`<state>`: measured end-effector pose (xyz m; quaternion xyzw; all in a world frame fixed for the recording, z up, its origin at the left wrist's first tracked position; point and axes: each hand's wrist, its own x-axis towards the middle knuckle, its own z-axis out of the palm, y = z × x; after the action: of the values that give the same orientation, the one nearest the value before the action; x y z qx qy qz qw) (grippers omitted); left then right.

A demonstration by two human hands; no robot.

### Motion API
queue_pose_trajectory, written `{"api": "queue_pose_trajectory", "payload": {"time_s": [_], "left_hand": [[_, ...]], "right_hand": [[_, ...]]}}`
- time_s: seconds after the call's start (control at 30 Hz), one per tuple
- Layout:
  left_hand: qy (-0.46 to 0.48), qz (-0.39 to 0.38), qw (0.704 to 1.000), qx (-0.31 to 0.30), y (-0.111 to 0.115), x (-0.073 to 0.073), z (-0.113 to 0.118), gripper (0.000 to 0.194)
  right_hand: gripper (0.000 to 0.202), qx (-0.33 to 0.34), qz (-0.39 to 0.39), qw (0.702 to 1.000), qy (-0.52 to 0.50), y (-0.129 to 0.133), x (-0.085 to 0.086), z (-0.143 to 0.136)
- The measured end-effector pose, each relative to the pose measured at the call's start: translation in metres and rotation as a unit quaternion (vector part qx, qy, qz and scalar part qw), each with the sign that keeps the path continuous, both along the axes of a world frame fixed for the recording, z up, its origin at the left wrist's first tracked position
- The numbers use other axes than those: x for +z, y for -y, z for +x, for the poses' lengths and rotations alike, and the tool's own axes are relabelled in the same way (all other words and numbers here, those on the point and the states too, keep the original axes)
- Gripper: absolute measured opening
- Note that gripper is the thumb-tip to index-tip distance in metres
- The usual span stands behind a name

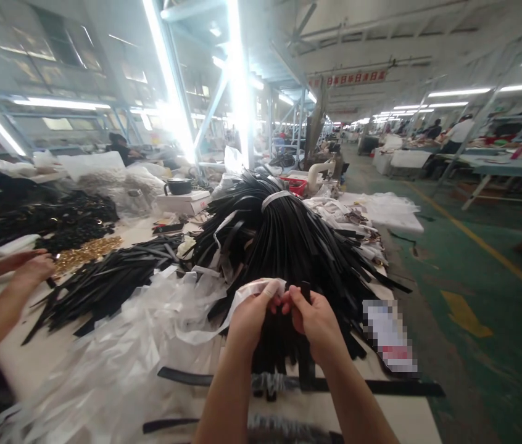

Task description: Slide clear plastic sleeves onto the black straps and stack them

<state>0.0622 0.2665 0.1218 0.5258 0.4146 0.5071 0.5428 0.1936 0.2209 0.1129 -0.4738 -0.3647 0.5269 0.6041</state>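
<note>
Both my hands are raised side by side over the table, in front of a large tied bundle of black straps (289,237). My left hand (254,308) is closed, pinching a strip of thin white plastic film (205,333) that trails off to the left. Almost touching it, my right hand (311,314) is closed on a black strap (306,365), which shows above and below the fingers. The fingertips meet closely, so the exact grip is partly hidden. Beneath my forearms lies another long black strap (400,387), with clear film wrapped about its middle.
Crumpled white plastic sheeting (117,345) spreads over the left of the table. Beyond it are loose black straps (117,277) and gold-coloured metal pieces (87,254), near a co-worker's hands (34,266). A blurred-out flat object (389,336) lies by the right edge, beside the green floor (487,382).
</note>
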Motion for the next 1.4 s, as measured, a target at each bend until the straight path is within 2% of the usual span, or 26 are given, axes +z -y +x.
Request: {"api": "queue_pose_trajectory", "payload": {"time_s": [0.07, 0.13, 0.23, 0.37, 0.53, 0.7, 0.9, 1.1, 1.3, 1.4], "left_hand": [[0.050, -0.023, 0.997, 0.052, -0.007, -0.006, -0.004, 0.029], [0.086, -0.041, 0.992, 0.082, -0.014, -0.012, -0.007, 0.029], [0.125, -0.052, 0.986, 0.100, -0.021, -0.016, -0.010, 0.030], [0.142, -0.049, 0.985, 0.083, -0.022, -0.014, -0.012, 0.032], [0.127, -0.053, 0.990, 0.011, -0.020, -0.009, -0.015, 0.031], [0.116, -0.049, 0.992, -0.025, -0.018, -0.003, -0.017, 0.031], [0.108, -0.055, 0.992, -0.047, -0.018, -0.002, -0.016, 0.030], [0.095, -0.045, 0.994, -0.019, -0.023, -0.005, -0.020, 0.029], [0.086, -0.068, 0.992, -0.063, -0.026, -0.010, -0.023, 0.033], [0.081, -0.066, 0.993, -0.051, -0.027, -0.013, -0.023, 0.030]], "right_hand": [[0.028, 0.054, -0.005, 0.998, -0.041, -0.006, 0.004, -0.004], [0.029, 0.079, -0.003, 0.995, -0.059, -0.011, 0.004, -0.008], [0.026, 0.119, 0.024, 0.992, -0.025, -0.012, 0.001, -0.011], [0.038, 0.205, 0.014, 0.978, 0.043, -0.010, -0.002, -0.007], [0.032, 0.180, 0.013, 0.983, 0.034, -0.012, 0.000, 0.007], [0.040, 0.219, 0.024, 0.973, 0.069, -0.014, 0.004, 0.016], [0.042, 0.248, 0.011, 0.965, 0.083, -0.014, 0.005, 0.014], [0.041, 0.235, 0.006, 0.969, 0.069, -0.017, 0.003, 0.015], [0.043, 0.268, -0.015, 0.961, 0.072, -0.021, -0.002, 0.007], [0.041, 0.277, -0.023, 0.957, 0.078, -0.022, -0.003, 0.007]]}}
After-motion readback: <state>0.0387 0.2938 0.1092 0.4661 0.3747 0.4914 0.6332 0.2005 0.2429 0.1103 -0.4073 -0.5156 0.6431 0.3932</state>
